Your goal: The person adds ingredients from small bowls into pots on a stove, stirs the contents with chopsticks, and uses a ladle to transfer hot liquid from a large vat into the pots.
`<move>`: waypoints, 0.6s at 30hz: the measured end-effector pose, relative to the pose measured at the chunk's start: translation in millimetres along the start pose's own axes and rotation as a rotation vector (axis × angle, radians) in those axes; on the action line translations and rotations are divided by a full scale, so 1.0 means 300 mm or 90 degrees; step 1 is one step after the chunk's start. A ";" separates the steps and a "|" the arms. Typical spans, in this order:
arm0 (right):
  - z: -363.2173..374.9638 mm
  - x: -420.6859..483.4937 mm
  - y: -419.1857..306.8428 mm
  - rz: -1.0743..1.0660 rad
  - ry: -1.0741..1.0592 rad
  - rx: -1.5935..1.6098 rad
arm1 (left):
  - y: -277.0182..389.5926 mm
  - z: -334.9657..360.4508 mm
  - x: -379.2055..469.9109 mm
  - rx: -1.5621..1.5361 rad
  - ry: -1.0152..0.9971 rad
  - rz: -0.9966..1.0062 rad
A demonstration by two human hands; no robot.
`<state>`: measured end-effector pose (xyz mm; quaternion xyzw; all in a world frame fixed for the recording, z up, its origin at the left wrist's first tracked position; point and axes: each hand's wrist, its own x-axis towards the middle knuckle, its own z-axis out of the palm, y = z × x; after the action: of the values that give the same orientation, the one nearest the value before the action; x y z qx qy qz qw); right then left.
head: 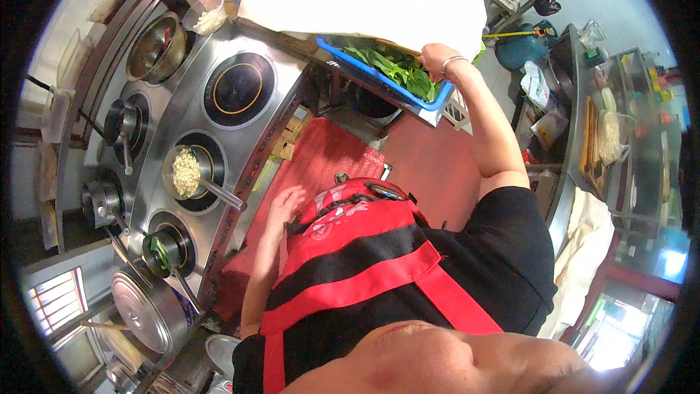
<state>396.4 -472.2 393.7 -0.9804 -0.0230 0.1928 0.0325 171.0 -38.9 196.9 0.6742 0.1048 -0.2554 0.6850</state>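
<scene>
My right hand point(437, 61), with a bracelet at its wrist, grips the edge of a white cloth point(372, 0) over a blue plastic basket point(377, 76). Green leafy vegetables point(402, 71) lie in the basket under the lifted edge. Down at my left side, beside the red apron point(339, 230), my left hand point(287, 203) hangs with loosely spread fingers and nothing in it. A long-handled pan point(205, 167) on the cooktop holds pale chopped food point(186, 172). Nearer me on the cooktop, a smaller pot point(164, 254) holds green leaves.
A metal wok point(158, 49), small pots and a large lidded pot point(143, 306) stand at the left. A plastic tub point(210, 16) with pale food is by the cloth. A gas cylinder point(519, 46) stands at the back right, near a side counter point(569, 164).
</scene>
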 end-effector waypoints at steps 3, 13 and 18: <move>-0.080 -0.158 -0.099 -0.056 0.068 -0.064 | 0.245 0.111 0.024 0.017 -0.132 0.073; -0.007 -0.313 -0.449 -0.483 -0.035 0.011 | 0.589 0.329 0.117 -0.534 -0.097 0.118; 0.001 0.093 -0.194 -0.265 0.164 0.246 | 0.518 0.287 0.088 -0.550 -0.039 0.119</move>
<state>420.1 -412.7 387.3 -0.9466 -0.1821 0.0566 0.2600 252.6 -134.6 325.2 0.3247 0.1205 -0.1451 0.9268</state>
